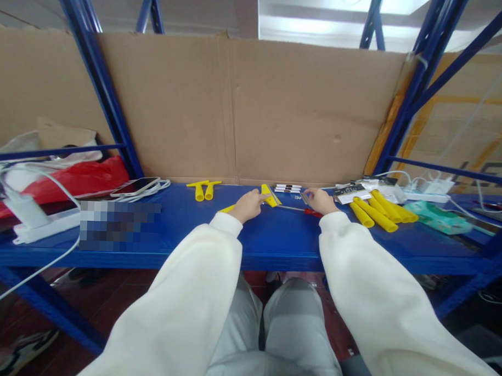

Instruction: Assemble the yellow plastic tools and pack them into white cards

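Observation:
My left hand (249, 205) is closed round a yellow scraper (269, 195); its flat head points away to the right and its handle end shows below my wrist. A thin grey strip lies along the head's right edge. My right hand (321, 201) pinches a small, flat, greyish piece (304, 197), too small to name surely. Between the hands lies a screwdriver (293, 209), its red handle by my right hand. Just beyond are a stack of small white-and-dark packs (288, 188) and some tiny light bits (297, 197).
Two yellow T-shaped scrapers (205, 188) lie at the back left. On the right are several yellow handle tubes (384, 210), labelled packets (352, 193) and a green packet (438, 217). A white power strip (52, 223) sits left. Cardboard (237, 111) walls the blue table's (282, 237) back.

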`<state>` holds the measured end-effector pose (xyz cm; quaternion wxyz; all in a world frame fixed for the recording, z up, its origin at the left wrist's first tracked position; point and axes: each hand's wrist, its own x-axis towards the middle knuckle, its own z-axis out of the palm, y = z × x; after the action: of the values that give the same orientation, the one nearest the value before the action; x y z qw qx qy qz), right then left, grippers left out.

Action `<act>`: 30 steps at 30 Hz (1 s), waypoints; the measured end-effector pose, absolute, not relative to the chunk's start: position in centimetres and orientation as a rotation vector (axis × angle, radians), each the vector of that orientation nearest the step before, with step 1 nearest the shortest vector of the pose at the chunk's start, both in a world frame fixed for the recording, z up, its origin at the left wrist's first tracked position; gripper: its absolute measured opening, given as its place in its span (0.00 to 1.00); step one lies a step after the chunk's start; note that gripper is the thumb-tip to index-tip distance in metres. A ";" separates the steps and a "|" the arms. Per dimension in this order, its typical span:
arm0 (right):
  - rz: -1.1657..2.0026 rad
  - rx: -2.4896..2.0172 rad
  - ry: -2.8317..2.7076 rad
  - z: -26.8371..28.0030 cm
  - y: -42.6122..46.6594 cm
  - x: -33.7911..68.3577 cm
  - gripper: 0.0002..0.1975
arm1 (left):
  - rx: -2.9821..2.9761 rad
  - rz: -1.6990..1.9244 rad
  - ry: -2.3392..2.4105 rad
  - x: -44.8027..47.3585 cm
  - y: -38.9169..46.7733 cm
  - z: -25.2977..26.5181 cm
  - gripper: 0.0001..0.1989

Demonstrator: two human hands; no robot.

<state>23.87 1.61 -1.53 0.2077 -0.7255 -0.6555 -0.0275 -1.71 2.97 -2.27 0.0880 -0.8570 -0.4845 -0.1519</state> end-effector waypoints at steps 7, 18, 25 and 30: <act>0.008 -2.104 -1.833 -1.8 3.2 23.5 0.21 | -2.584 -0.473 -1.421 -1.1 3.0 -2.3 0.25; -0.061 -2.204 -2.039 -1.5 4.9 22.3 0.22 | -2.639 -0.512 -1.400 -1.0 3.2 -2.7 0.21; -0.093 -2.208 -2.070 -1.5 5.3 22.4 0.24 | -2.646 -0.511 -1.403 -0.9 3.3 -2.8 0.22; -0.097 -2.158 -2.060 -1.4 5.1 22.2 0.19 | -2.656 -0.510 -1.390 -1.0 3.3 -2.7 0.22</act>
<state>22.20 5.06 -1.40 0.0780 -0.7208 -0.6880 -0.0324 -1.00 3.26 -2.73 0.0507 -0.8724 -0.4565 -0.1675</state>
